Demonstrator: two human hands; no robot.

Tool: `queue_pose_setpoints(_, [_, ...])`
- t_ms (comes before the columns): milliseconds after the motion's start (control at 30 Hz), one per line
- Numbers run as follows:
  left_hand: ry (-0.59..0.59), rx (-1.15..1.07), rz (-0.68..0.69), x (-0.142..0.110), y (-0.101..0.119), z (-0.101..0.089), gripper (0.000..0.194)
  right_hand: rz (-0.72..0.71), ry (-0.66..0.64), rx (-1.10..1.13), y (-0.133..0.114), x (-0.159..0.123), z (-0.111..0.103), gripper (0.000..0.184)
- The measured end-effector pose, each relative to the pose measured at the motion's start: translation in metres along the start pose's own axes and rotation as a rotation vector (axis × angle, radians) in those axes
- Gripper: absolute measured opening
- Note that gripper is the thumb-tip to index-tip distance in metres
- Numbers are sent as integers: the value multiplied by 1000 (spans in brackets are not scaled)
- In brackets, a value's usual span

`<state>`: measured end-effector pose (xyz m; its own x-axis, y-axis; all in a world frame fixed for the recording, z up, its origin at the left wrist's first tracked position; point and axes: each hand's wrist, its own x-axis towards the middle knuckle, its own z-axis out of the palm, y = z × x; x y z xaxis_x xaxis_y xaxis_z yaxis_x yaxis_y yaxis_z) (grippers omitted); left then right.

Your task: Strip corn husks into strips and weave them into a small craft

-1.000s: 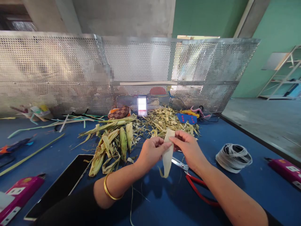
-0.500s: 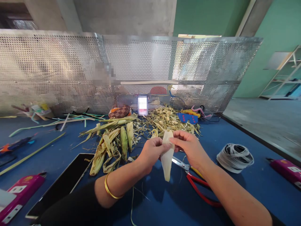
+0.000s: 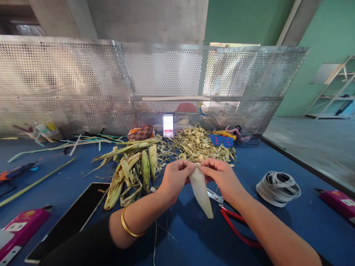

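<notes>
A pale piece of corn husk (image 3: 201, 194) hangs between my hands, its wide end up and its tapered end pointing down and to the right. My left hand (image 3: 175, 179) pinches the upper left edge between thumb and fingers. At the upper right edge, my right hand (image 3: 219, 173) pinches it too. Behind the husk and my right forearm lie red-handled scissors (image 3: 233, 221), partly covered. Beyond my hands is a heap of shredded husk (image 3: 196, 140). Whole dry and greenish husks (image 3: 124, 177) lie left of it.
A roll of white cord (image 3: 278, 188) sits at the right, near a magenta power strip (image 3: 337, 203). On the left are a black tablet-like panel (image 3: 72, 218) and another power strip (image 3: 24, 229). A lit phone (image 3: 168, 125) stands before the perforated metal screen (image 3: 166, 70).
Both hands have come together at the husk's top edge, the left one shifting slightly up. The husk's lower tip has swung to the right.
</notes>
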<state>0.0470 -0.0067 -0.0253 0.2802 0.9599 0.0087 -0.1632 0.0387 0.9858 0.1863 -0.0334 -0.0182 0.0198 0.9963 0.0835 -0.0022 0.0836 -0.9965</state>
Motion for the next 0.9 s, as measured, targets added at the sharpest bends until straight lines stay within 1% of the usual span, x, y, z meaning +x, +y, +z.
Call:
queue_pose_setpoints(133, [-4, 36, 26, 0, 3, 0, 24, 2, 5, 74, 1, 0, 0, 26])
queue_pose_setpoints(200, [-16, 73, 35, -1, 3, 0, 22, 3, -17, 50, 2, 0, 1, 27])
queue_pose_setpoints(267, [-38, 97, 34, -1, 3, 0, 21, -18, -26, -20, 1, 0, 1, 27])
queue_pose_setpoints(333, [-63, 112, 35, -1, 4, 0, 20, -63, 13, -82, 1, 0, 1, 25])
queue_pose_setpoints(433, [-98, 114, 44, -1, 7, -1, 17, -115, 105, -112, 1, 0, 0, 21])
queue_pose_setpoints(500, [-99, 110, 45, -2, 8, -1, 16, -132, 129, -120, 0, -1, 0, 20])
queue_pose_setpoints(600, [-79, 121, 46, -2, 9, 0, 15, -165, 131, -141, -1, -2, 0, 18])
queue_pose_setpoints(733, [-66, 172, 66, -2, 8, 0, 19, -185, 106, -148, -1, -3, 2, 19])
queue_pose_setpoints(900, [-73, 276, 150, -1, 6, -2, 22, -165, 98, -128, -1, -3, 3, 21])
